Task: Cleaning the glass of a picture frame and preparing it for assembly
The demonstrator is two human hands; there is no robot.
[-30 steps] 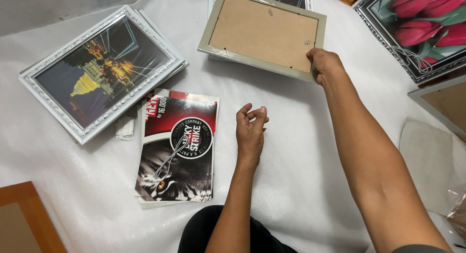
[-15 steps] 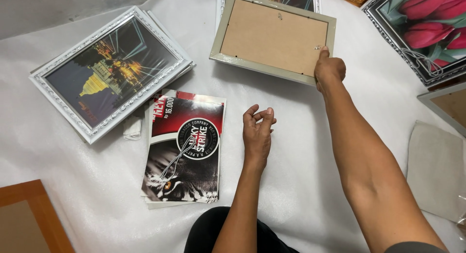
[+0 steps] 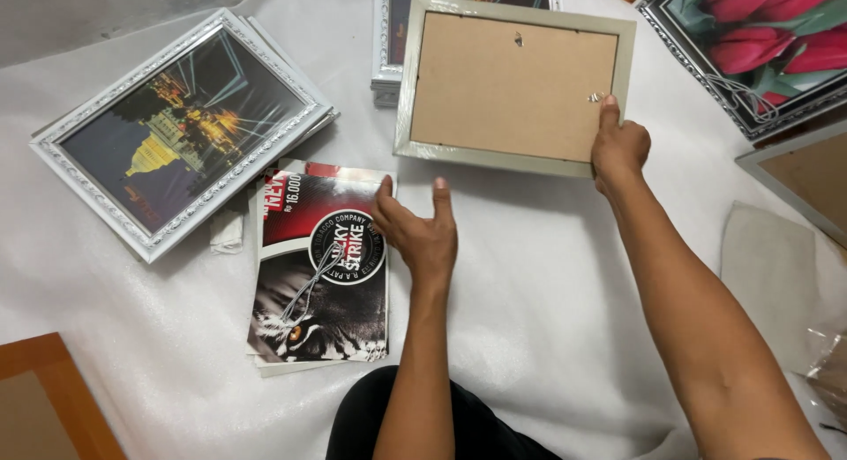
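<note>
One rectangular cardboard-backed frame [image 3: 514,85]

Right hand [image 3: 620,147] shifts from frame's lower right corner to its right edge, thumb now up on brown backing board near small metal clip. Face-down pale frame [image 3: 514,83] rises at its near edge, tilting toward viewer, casting broader shadow on white sheet [image 3: 547,292]. Left hand [image 3: 422,231] uncurls from loose fist to open palm, fingers spread, moves left to touch right edge of poster stack [image 3: 319,268].
</note>
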